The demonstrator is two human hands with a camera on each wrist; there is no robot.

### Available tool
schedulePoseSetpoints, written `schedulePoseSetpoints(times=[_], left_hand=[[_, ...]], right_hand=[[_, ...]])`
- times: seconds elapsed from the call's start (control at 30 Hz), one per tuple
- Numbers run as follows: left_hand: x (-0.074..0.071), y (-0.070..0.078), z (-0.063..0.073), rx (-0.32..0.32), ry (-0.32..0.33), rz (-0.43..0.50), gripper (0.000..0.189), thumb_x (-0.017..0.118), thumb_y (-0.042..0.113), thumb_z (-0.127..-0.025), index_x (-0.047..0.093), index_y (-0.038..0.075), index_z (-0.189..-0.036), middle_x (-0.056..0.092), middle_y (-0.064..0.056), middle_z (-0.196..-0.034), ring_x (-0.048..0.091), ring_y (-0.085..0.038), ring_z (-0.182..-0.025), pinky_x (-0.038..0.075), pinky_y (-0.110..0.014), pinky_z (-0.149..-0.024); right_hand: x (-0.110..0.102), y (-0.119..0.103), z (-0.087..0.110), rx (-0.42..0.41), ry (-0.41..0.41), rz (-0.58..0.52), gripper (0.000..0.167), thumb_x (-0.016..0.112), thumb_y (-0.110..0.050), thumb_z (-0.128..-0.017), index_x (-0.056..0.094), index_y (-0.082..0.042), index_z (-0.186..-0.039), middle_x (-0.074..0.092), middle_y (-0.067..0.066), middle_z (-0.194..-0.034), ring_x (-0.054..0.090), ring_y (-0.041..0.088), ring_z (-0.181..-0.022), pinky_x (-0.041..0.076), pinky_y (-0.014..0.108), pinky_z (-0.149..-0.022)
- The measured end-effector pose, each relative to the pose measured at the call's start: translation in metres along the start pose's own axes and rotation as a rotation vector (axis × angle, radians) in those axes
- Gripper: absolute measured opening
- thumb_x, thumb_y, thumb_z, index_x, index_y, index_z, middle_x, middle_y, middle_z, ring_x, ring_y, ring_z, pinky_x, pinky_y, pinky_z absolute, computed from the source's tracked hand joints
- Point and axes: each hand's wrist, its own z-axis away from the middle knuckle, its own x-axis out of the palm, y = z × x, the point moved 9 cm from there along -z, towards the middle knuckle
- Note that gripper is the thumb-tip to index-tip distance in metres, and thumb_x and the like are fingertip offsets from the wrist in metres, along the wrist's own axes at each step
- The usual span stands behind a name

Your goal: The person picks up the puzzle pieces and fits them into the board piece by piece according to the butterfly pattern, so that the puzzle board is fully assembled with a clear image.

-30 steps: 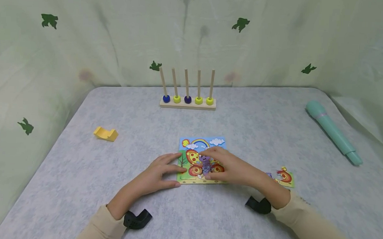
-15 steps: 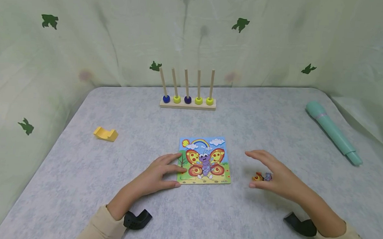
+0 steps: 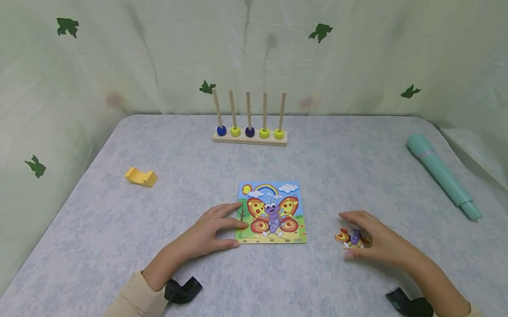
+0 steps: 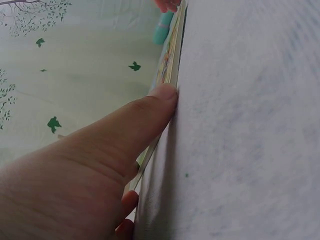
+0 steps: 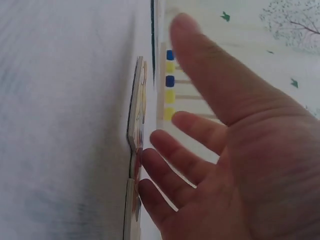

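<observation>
A square butterfly picture board (image 3: 293,233) lies flat near the table's middle, with a rainbow and sun printed along its top. My left hand (image 3: 210,230) rests at its left side; index and middle fingertips overlap the picture and the thumb touches the near left edge. The left wrist view shows that thumb (image 4: 135,120) against the board's thin rim. To the right, loose butterfly puzzle pieces (image 3: 354,238) lie between the spread thumb and fingers of my right hand (image 3: 382,242). In the right wrist view the fingers extend toward the pieces' edges (image 5: 135,105), and the palm hides part of them.
A wooden peg stand (image 3: 249,140) with blue and yellow beads stands at the back. A yellow curved block (image 3: 140,177) sits on the left, and a teal toy microphone (image 3: 442,176) lies at the right. Pale curtains with green bird shapes surround the table (image 3: 185,165).
My right hand has left the picture board and moved right, down to the loose puzzle pieces, uncovering the whole butterfly. The left hand has stayed in place at the board.
</observation>
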Motion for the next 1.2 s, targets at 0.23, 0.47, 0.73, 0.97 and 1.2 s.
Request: schedulePoseSetpoints(times=[0.23, 0.47, 0.73, 0.97, 1.2], left_hand=[[0.0, 0.0, 0.0, 0.004, 0.004, -0.002, 0.04, 0.066, 0.04, -0.079, 0.062, 0.026, -0.116, 0.03, -0.005, -0.142, 0.024, -0.029, -0.129, 0.02, -0.051, -0.1], [0.0, 0.0, 0.0, 0.001, -0.001, 0.001, 0.04, 0.065, 0.041, -0.08, 0.062, 0.027, -0.116, 0.03, -0.005, -0.143, 0.023, -0.028, -0.129, 0.02, -0.051, -0.1], [0.0, 0.001, 0.0, 0.004, -0.002, 0.004, 0.039, 0.065, 0.04, -0.08, 0.062, 0.026, -0.116, 0.03, -0.005, -0.142, 0.023, -0.029, -0.129, 0.02, -0.052, -0.1], [0.0, 0.0, 0.001, 0.007, 0.001, 0.005, 0.039, 0.065, 0.04, -0.08, 0.062, 0.026, -0.116, 0.03, -0.005, -0.142, 0.022, -0.028, -0.129, 0.02, -0.052, -0.1], [0.0, 0.0, 0.0, 0.002, 0.004, 0.003, 0.039, 0.065, 0.041, -0.08, 0.061, 0.027, -0.116, 0.03, -0.004, -0.143, 0.022, -0.028, -0.129, 0.02, -0.052, -0.1]], right_hand=[[0.004, 0.006, 0.001, -0.002, -0.04, 0.051, 0.074, 0.071, -0.045, -0.07, 0.047, -0.007, -0.129, 0.044, 0.01, -0.123, 0.041, 0.029, -0.11, 0.039, 0.048, -0.086], [0.002, 0.002, 0.0, -0.044, -0.02, 0.111, 0.048, 0.07, -0.035, -0.077, 0.057, -0.012, -0.117, 0.05, 0.0, -0.109, 0.049, 0.018, -0.095, 0.045, 0.036, -0.076], [0.001, -0.006, 0.0, -0.121, 0.035, 0.139, 0.033, 0.07, -0.028, -0.078, 0.06, -0.013, -0.106, 0.052, -0.009, -0.1, 0.049, 0.011, -0.09, 0.044, 0.036, -0.075], [-0.001, -0.014, -0.002, -0.09, 0.051, 0.139, 0.036, 0.071, -0.03, -0.077, 0.058, -0.014, -0.107, 0.054, -0.008, -0.104, 0.048, 0.015, -0.096, 0.039, 0.044, -0.081], [-0.007, -0.053, -0.014, -0.174, 0.107, 0.071, 0.039, 0.073, -0.028, -0.076, 0.06, -0.013, -0.109, 0.054, -0.01, -0.106, 0.046, 0.011, -0.089, 0.042, 0.035, -0.073]])
